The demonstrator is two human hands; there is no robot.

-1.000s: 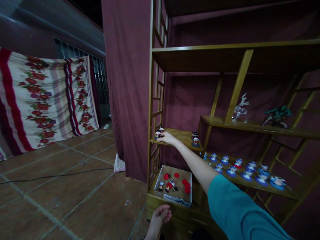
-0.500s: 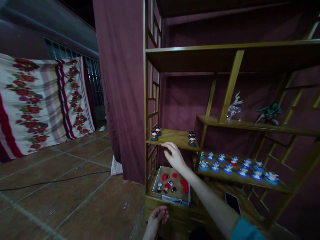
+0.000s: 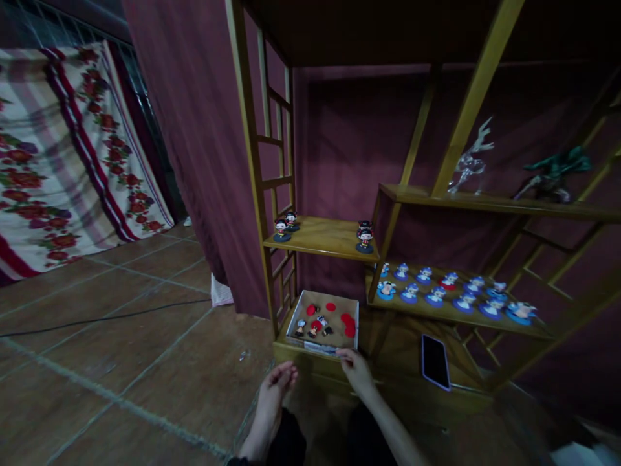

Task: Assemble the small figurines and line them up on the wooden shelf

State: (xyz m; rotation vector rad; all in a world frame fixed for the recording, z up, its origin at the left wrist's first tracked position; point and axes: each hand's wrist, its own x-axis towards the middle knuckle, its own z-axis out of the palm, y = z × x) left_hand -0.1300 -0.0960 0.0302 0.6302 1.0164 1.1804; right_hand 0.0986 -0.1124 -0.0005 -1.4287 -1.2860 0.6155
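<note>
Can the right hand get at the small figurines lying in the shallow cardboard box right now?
Probably yes. The right hand sits at the near rim of the open-topped shallow cardboard box, and nothing covers the small figurines inside.

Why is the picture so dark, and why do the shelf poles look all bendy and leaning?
Head view: dim light, so the hands and box look murky; the wide lens bends the shelf posts near the edges; the small figures are soft, not sharp.

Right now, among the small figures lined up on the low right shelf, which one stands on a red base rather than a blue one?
The red-based figure, in the back row about midway along the low shelf. Every other figure there has a blue base, such as the front-left one.
</note>
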